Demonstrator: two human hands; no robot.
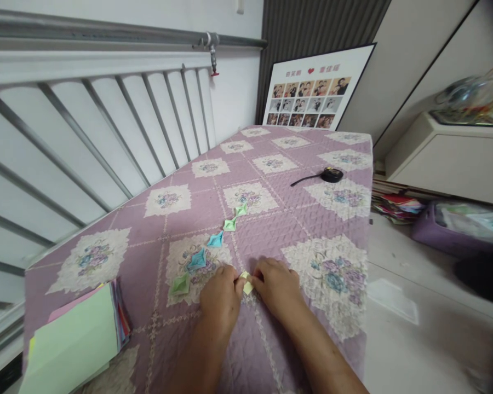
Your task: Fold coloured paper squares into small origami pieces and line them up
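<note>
Between my two hands is a small folded piece of pale yellow paper (247,284), low over the patterned cloth. My left hand (222,293) pinches its left side with thumb and curled fingers. On the other side, my right hand (277,284) grips the right edge the same way. Folded paper pieces lie in a slanting row beyond and left of my hands: a green one (181,284), a blue one (197,259), another blue one (216,239), and two light green ones (230,224) at the far end.
A purple quilted cloth (267,219) covers the table. At the near left lies a stack of coloured paper (72,334). A black tape measure (332,174) rests toward the far right. A white radiator (107,126) borders the left; a photo board (312,90) leans behind.
</note>
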